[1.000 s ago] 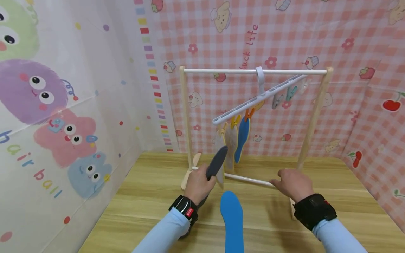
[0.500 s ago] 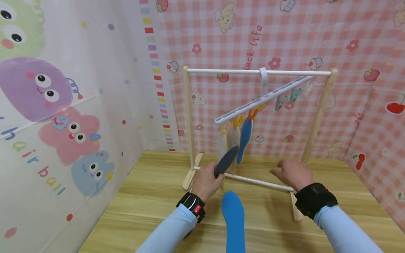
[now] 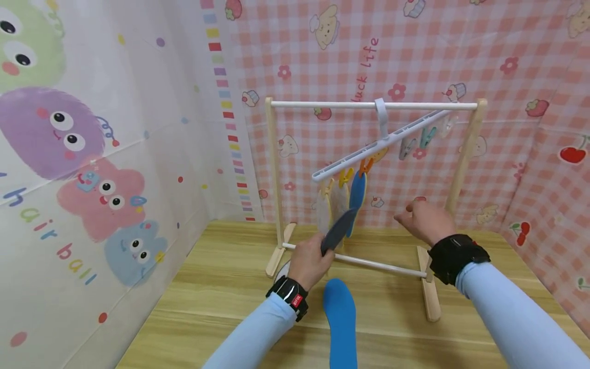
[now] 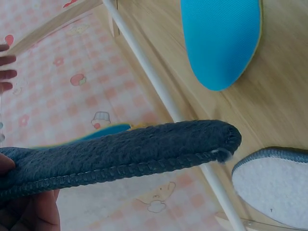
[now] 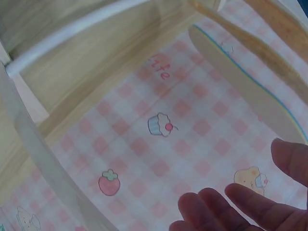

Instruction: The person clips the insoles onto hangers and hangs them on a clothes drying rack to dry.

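My left hand [image 3: 310,261] grips a dark grey fuzzy insole [image 3: 338,230], thumb on one face and fingers behind. Its stitched edge and rounded tip show in the left wrist view. Raised beside the rack's right post, my right hand [image 3: 428,221] holds nothing; its fingers [image 5: 211,202] are spread loosely in the right wrist view. From the tilted white hanger [image 3: 382,141] hang a blue insole [image 3: 357,189] under an orange clothespin [image 3: 366,165] and two pale insoles under yellowish clothespins. The grey insole partly covers the hanging ones in the head view.
A wooden rack [image 3: 274,179] with white rails carries the hanger. Grey, teal and clear clothespins [image 3: 427,136] sit on its right half. On the table [image 3: 203,302] lie a blue insole [image 3: 339,318] and a white-faced, grey-edged insole [image 4: 274,185], mostly hidden by my left arm.
My left hand has moved right with the grey insole, now in front of the hanging blue one. My right hand has risen from near the lower rail to a higher spot by the post.
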A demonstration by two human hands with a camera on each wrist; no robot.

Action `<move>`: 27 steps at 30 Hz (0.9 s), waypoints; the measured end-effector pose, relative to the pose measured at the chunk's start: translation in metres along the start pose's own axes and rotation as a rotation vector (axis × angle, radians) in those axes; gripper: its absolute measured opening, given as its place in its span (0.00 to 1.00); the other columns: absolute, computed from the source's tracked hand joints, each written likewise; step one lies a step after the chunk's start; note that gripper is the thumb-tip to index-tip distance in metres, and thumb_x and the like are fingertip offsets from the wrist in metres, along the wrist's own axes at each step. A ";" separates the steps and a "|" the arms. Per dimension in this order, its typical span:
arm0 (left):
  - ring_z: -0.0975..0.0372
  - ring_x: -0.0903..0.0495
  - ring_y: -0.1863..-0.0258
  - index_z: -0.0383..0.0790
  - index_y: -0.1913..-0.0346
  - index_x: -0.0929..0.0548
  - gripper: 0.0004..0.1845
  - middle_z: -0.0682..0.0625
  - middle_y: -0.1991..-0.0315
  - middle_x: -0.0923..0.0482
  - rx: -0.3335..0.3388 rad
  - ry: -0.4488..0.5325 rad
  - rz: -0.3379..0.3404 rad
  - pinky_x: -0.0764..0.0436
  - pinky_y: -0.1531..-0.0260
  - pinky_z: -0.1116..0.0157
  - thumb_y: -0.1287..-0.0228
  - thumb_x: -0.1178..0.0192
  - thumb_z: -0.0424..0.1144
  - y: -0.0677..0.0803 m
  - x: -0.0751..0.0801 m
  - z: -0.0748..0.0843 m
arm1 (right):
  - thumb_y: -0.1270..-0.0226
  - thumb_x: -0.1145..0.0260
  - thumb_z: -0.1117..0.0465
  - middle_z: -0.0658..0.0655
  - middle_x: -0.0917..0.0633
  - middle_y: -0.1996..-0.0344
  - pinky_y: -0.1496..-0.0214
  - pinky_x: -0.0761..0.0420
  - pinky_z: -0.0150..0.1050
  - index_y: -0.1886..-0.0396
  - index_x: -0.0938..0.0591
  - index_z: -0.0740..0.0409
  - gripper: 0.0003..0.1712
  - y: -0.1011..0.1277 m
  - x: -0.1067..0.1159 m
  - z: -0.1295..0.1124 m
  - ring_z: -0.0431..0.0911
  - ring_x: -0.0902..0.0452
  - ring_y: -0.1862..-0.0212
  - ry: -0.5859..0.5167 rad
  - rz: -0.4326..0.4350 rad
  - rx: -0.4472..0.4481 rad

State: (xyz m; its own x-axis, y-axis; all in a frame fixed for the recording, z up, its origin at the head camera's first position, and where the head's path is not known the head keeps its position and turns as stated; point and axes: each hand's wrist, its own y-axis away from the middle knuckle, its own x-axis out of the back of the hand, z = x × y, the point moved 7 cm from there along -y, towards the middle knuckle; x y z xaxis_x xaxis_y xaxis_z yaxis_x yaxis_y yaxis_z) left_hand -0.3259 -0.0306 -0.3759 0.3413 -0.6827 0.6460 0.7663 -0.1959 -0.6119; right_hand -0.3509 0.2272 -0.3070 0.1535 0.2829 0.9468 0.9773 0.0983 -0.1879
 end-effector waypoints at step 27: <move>0.64 0.30 0.87 0.45 0.76 0.26 0.17 0.55 0.86 0.33 -0.058 -0.064 0.007 0.37 0.87 0.68 0.26 0.45 0.43 -0.019 -0.020 0.029 | 0.28 0.51 0.32 0.73 0.20 0.64 0.66 0.28 0.52 0.51 0.22 0.71 0.42 -0.068 0.061 0.011 0.63 0.26 0.65 -0.215 0.210 -0.127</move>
State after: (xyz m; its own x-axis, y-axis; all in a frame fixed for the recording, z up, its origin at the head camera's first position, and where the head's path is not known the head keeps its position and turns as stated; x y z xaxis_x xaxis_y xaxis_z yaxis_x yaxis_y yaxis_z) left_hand -0.3312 0.0070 -0.3639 0.3817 -0.6383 0.6685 0.7316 -0.2335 -0.6406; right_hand -0.4095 0.2483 -0.2394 0.3326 0.4807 0.8114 0.9400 -0.0996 -0.3263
